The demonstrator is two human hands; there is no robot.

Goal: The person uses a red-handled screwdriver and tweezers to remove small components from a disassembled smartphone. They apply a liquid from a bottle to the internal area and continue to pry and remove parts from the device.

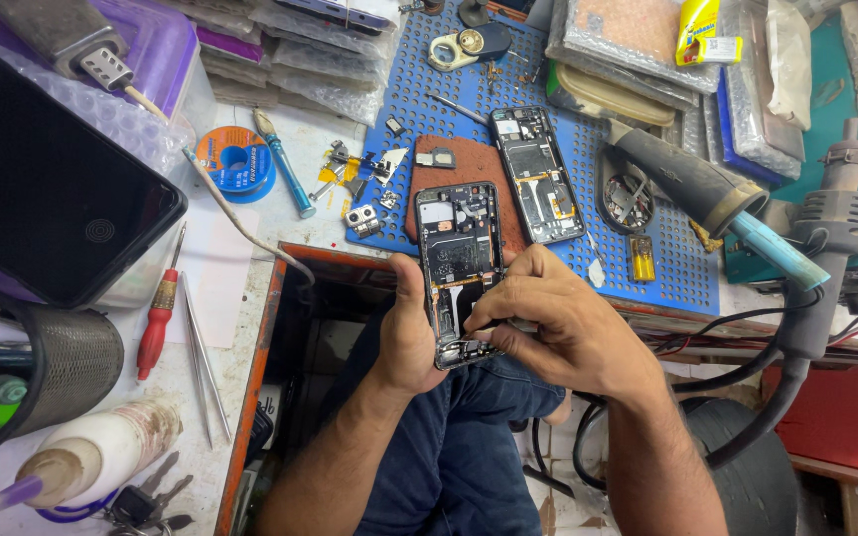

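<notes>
Phone, back off, sat gripped in the left hand at frame centre, steadied while the right hand pinched at its lower edge.

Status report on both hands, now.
Left hand grips opened black phone. Right hand fingers pinch at its lower end. Nothing obstructing.

Both arms come up from the near edge and meet in the middle. The left hand is curled, thumb up along one side. The right hand is bent at the wrist, its fingers pinched together and pointing left.
</notes>
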